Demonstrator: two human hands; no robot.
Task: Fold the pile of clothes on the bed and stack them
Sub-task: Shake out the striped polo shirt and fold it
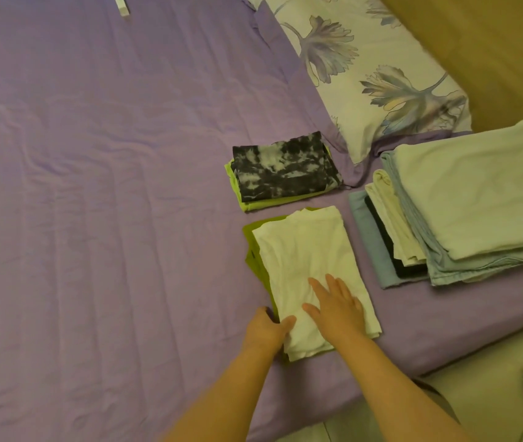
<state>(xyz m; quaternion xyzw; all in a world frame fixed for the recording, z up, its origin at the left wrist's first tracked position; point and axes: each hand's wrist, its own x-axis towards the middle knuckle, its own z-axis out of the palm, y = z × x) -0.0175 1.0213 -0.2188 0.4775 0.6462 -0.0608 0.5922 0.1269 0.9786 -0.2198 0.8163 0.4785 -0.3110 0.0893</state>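
At lower centre of the frame, a folded white garment (308, 275) is being pressed flat by the right hand (336, 306), fingers spread, while its near corner is being pinched by the left hand (266, 328).

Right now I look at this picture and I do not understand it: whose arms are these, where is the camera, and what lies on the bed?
There is no machine here. A person wears one camera on the head, looking down at their own arms. The left hand grips the near corner of a folded white shirt, with a green garment beneath it. The right hand lies flat on the shirt. Behind sits a black-and-white patterned garment, and to the right a bigger stack of folded clothes, all on the purple bed sheet beside a flowered pillow.
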